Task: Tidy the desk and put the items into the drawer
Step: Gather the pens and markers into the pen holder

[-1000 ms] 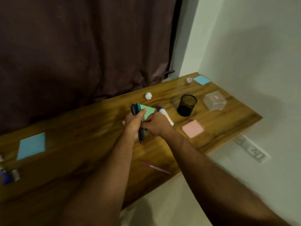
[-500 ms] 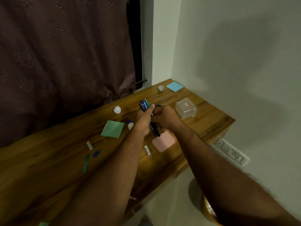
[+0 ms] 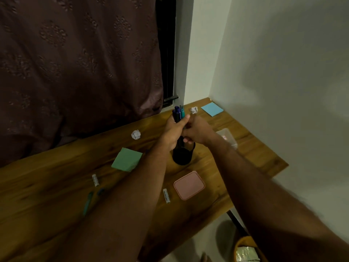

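desk (image 3: 56, 186) runs wood-brown under both forearms, curtain (image 3: 75, 63) behind at 11 o'clock. black cup (image 3: 182, 155) stands mid-desk; directly above it left hand (image 3: 172, 132) grips a bundle of pens (image 3: 178, 114) upright, lower ends at the cup's mouth, right hand (image 3: 196, 132) curled against the bundle at 3 o'clock, its hold unclear. green pad (image 3: 127, 159) at cup's 9, pink lid (image 3: 189, 185) at 5, blue pad (image 3: 211, 109) at 1.

Brown wooden desk (image 3: 56, 186), green pad (image 3: 126, 159), blue pad (image 3: 211, 109), pink lid (image 3: 189, 185), black cup (image 3: 182, 156).
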